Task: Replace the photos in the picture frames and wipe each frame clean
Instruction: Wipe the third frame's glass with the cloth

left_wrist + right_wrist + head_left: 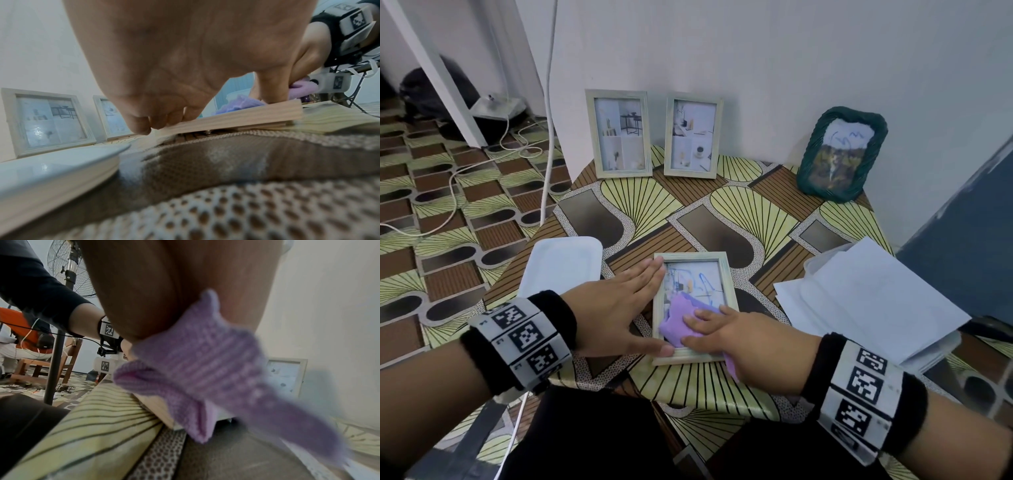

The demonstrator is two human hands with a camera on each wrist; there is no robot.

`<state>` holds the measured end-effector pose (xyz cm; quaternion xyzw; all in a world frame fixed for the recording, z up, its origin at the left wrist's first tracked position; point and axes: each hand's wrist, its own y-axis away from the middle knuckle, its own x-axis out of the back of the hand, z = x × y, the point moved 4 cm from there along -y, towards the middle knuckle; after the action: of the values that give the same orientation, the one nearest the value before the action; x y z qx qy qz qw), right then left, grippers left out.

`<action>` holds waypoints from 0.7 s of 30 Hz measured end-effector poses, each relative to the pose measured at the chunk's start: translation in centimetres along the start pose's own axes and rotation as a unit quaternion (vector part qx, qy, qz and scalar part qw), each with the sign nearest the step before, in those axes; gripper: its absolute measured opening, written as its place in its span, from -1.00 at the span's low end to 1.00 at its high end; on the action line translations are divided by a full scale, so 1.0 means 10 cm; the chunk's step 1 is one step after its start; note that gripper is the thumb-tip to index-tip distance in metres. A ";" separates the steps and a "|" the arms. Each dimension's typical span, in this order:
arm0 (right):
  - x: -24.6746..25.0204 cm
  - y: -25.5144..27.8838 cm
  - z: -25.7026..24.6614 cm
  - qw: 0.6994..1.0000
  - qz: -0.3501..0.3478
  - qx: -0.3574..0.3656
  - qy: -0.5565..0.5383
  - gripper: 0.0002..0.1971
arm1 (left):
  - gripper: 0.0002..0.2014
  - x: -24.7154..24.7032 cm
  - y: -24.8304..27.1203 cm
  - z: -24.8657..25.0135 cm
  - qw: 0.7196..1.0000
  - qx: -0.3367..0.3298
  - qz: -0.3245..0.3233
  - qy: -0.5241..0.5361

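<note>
No words, brands or numbers could be read anywhere. The only signs were black-and-white square code markers on the wristbands: a row of them ran along the left wristband (524, 337) at about 8 o'clock in the head view, and another row along the right wristband (859, 394) at about 4 o'clock. Their patterns carried no letters. The photos in the picture frames (619, 133) at 12 o'clock bore no legible print.
</note>
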<state>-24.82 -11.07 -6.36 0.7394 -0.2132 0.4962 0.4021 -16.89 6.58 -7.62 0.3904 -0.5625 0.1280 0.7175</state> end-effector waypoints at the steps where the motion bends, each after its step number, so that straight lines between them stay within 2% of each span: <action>1: 0.01 0.02 0.00 1.000 0.005 -0.006 -0.003 -0.28 | 0.22 0.00 0.00 0.00 1.000 0.001 -0.001 0.002; 10: -0.06 0.06 -0.04 0.997 0.031 -0.068 0.020 -0.34 | 0.26 0.04 0.01 0.01 0.999 -0.003 -0.015 0.037; 16: -0.01 -0.10 0.03 0.995 0.013 -0.088 0.052 -0.36 | 0.27 0.03 0.00 0.01 0.998 -0.011 -0.017 0.056; 21: 0.09 -0.31 0.15 0.993 0.028 -0.110 0.044 -0.37 | 0.25 0.02 0.00 0.01 0.998 -0.018 -0.022 0.048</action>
<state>-21.42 -10.39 -7.03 0.6618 -0.2692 0.5126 0.4762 -16.87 6.45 -7.42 0.3836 -0.5210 0.1204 0.7530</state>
